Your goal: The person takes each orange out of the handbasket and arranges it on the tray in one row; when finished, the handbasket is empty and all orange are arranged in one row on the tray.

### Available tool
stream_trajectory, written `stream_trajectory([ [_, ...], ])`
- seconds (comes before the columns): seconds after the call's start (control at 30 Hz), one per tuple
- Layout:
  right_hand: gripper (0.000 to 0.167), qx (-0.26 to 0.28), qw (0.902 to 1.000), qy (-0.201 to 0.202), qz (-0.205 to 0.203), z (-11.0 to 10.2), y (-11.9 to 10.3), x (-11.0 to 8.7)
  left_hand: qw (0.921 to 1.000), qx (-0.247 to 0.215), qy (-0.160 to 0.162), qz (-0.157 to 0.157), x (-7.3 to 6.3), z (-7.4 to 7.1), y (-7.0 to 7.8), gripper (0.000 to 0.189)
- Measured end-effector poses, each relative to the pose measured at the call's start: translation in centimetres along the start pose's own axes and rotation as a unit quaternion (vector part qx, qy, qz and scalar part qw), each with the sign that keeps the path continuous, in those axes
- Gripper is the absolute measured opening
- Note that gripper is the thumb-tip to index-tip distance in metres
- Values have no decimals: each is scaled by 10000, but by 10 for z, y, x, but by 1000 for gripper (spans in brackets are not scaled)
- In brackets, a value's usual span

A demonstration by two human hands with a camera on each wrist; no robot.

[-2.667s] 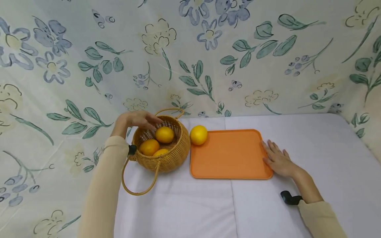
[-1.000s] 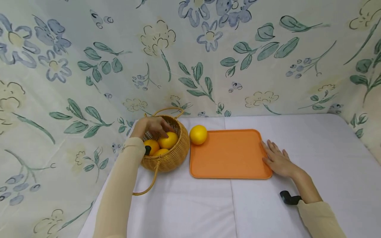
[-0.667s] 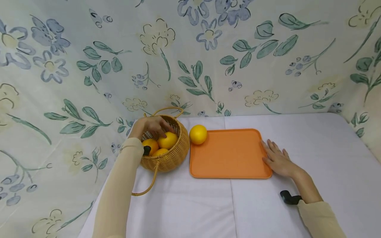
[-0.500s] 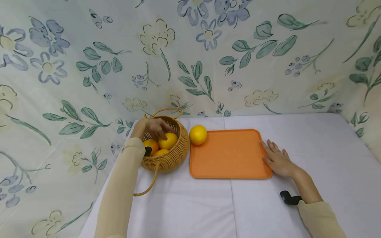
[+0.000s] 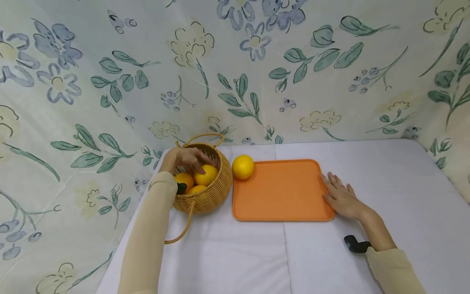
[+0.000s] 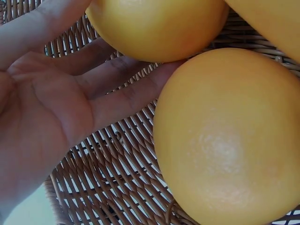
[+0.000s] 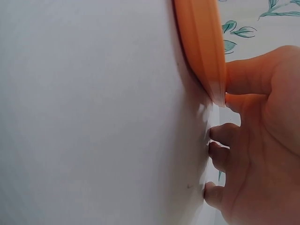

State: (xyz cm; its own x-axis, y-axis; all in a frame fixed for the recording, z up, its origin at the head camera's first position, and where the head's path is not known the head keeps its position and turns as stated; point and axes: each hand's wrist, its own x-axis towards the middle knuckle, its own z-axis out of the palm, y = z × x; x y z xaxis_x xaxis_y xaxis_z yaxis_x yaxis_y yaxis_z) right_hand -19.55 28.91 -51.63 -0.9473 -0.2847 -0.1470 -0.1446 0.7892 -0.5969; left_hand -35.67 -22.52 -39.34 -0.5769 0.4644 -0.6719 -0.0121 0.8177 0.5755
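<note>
In the wicker basket (image 5: 214, 196), my left hand (image 5: 187, 158) grips a yellow-orange orange (image 5: 206, 175), thumb and fingers spread round its sides. The left wrist view shows this orange (image 6: 159, 28) between thumb and fingers, with the finger ends hidden behind it. A second orange (image 6: 229, 136) lies close beside it, and part of a third orange (image 5: 196, 189) shows at the basket's near side. At the right edge of the orange tray (image 5: 282, 192), my right hand (image 5: 341, 198) rests with fingers extended, thumb and index finger touching the rim and the other fingertips on the cloth.
Another orange (image 5: 243, 166) sits at the tray's far left corner, close to the basket. One basket handle (image 5: 187, 226) hangs toward the front; the other handle (image 5: 205, 134) stands at the back. A floral curtain (image 5: 235, 81) rises behind the white-covered table (image 5: 235, 253).
My left hand has come from over the basket's left rim down into it and taken hold of an orange, staying there since. My right hand stays at the tray.
</note>
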Motion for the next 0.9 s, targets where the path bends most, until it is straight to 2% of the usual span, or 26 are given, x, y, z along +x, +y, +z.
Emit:
stream_trajectory([
  [0.27, 72, -9, 10000, -31, 60, -1, -1, 1, 9994, -261, -199, -139, 2, -2, 3, 56],
  [0.53, 71, 35, 10000, -43, 76, -3, -2, 2, 9993, -234, -68, -268, 1, -2, 8, 55],
  [0.77, 72, 40, 9999, -59, 87, -5, 2, 5, 9996, -48, 190, -184, 1, -1, 8, 53],
  [0.9, 71, 64, 10000, -36, 33, -7, 0, 4, 9997, -91, 206, -77, -1, -2, 9, 53],
])
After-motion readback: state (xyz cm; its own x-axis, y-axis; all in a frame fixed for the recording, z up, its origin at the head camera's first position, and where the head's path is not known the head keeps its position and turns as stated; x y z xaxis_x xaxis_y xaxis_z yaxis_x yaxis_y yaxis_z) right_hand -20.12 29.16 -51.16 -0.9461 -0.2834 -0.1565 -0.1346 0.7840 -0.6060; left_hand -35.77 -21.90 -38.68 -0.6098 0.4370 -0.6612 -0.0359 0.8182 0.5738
